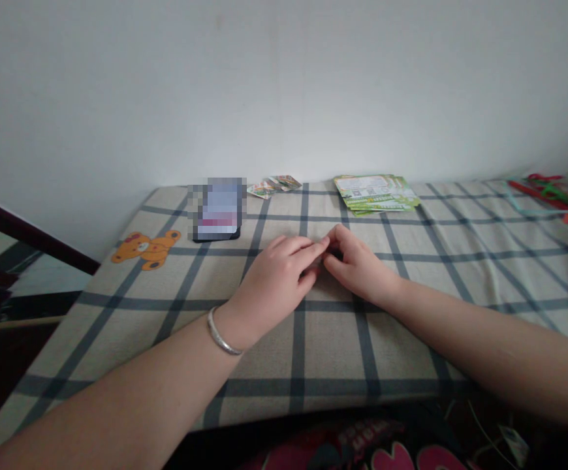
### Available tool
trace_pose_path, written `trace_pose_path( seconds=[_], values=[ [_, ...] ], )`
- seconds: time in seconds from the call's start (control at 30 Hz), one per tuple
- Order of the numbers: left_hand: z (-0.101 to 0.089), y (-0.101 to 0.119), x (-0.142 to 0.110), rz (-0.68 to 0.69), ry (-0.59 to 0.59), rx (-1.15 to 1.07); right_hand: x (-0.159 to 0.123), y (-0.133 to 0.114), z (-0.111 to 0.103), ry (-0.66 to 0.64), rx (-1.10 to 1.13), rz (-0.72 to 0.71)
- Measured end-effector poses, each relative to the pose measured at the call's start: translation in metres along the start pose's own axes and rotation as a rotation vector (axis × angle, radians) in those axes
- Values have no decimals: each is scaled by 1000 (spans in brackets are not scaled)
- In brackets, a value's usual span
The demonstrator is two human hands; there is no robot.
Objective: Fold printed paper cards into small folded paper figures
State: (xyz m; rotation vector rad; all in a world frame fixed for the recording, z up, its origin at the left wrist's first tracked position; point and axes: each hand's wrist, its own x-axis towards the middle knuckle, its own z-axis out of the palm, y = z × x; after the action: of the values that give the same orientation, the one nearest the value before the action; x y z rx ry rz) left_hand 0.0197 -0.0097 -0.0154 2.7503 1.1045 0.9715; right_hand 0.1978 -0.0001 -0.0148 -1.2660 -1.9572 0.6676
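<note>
My left hand [284, 267] rests over the checked tablecloth [264, 352], palm down, its fingers stretched out toward the right. Its fingertips meet those of my right hand [355, 264], near the middle of the table. The fingers of my right hand are curled in, with the thumb below. Whether anything lies between the fingertips is hidden. A silver bangle [221, 334] circles my left wrist. Behind the hands lies a stack of green and white printed cards [377, 194], fanned slightly; neither hand touches it.
A phone with a blurred screen [218, 209] lies at the back left. Beside it are several small picture cards [274, 185]. An orange teddy bear cutout [147, 249] is near the left edge. Colourful ribbons [565, 202] lie at the far right. A white wall [284, 85] borders the table's back.
</note>
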Motion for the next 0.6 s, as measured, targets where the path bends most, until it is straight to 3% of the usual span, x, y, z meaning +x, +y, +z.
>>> trace_pose_path(
  seconds=[0.37, 0.6],
  values=[
    [3, -7, 2, -24, -18, -244, 1, 1, -4, -76, -16, 37],
    [9, -17, 1, -302, 17, -371, 3, 6, 0, -94, 186, -80]
  ],
)
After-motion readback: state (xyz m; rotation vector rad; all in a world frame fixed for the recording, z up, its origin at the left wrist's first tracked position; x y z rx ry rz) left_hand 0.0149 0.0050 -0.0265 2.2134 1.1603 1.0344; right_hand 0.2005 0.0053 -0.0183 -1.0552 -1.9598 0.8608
